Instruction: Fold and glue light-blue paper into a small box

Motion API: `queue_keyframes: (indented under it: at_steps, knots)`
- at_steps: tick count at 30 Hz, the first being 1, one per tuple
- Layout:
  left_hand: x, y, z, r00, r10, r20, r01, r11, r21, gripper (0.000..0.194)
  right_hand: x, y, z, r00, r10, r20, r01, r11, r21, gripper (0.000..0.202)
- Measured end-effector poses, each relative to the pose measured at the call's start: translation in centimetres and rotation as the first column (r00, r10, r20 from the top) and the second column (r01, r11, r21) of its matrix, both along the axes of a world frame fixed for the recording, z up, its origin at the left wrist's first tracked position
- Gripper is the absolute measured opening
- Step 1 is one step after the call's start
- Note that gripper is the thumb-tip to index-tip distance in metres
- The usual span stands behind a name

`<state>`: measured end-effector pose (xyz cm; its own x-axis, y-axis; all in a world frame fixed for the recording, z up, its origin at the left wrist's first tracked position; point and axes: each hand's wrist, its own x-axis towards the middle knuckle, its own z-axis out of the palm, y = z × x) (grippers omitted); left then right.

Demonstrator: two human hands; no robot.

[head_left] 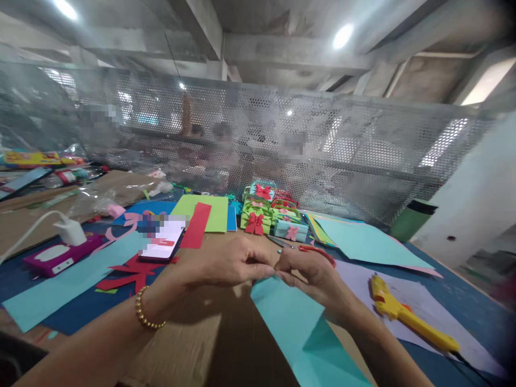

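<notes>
Both my hands meet at the top end of a folded light-blue sheet of paper (288, 317), which hangs toward me with creases across it. My left hand (237, 263), with a gold bead bracelet (144, 312) at its wrist, pinches the paper's upper corner. Right beside it, my right hand (304, 271) is closed on the same edge, fingertips nearly touching the left ones. Just behind the right hand lie scissors with red handles (318, 252), partly hidden. Beyond the hands stand several small paper bags (258, 215) in green, blue and red with bows.
A yellow glue gun (411, 317) lies on white paper at right, near stacked coloured sheets (371, 242). To the left are a phone (161, 244), a red paper strip (196, 226), red cut-outs (129, 274), a purple power strip (62, 258) and a long blue strip (72, 285). Perforated metal panels stand behind.
</notes>
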<state>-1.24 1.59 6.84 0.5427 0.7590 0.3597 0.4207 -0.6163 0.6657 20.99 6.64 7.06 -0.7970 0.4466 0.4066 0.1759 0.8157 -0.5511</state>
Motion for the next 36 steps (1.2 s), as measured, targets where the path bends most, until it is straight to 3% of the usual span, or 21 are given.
queue_keyframes:
  at_steps: [4,10,22,30,36]
  knots:
    - [0.0,-0.1,0.2,0.998,-0.057,0.009,0.057,0.998,0.008,0.024,-0.2,-0.1,-0.1,0.999,0.016,-0.032,-0.014,0.999,0.049,0.034]
    - [0.0,0.1,0.1,0.999,0.041,-0.016,-0.040,0.998,0.057,0.031,0.2,0.2,0.5,0.999,0.005,-0.053,0.003,0.990,0.144,0.035]
    - [-0.6,-0.4,0.8,0.999,0.016,0.050,-0.004,0.973,-0.232,0.014,0.9,0.3,1.4,0.993,-0.037,-0.110,0.051,0.991,0.123,0.025]
    - [-0.6,-0.4,0.7,0.995,0.016,0.103,0.016,0.953,-0.302,0.018,1.0,0.3,1.6,0.992,-0.025,-0.124,0.042,0.990,0.131,0.025]
    - [-0.8,-0.4,0.9,1.000,-0.003,0.029,0.009,0.978,-0.208,0.019,1.2,0.4,1.4,0.992,-0.042,-0.121,0.059,0.989,0.134,0.025]
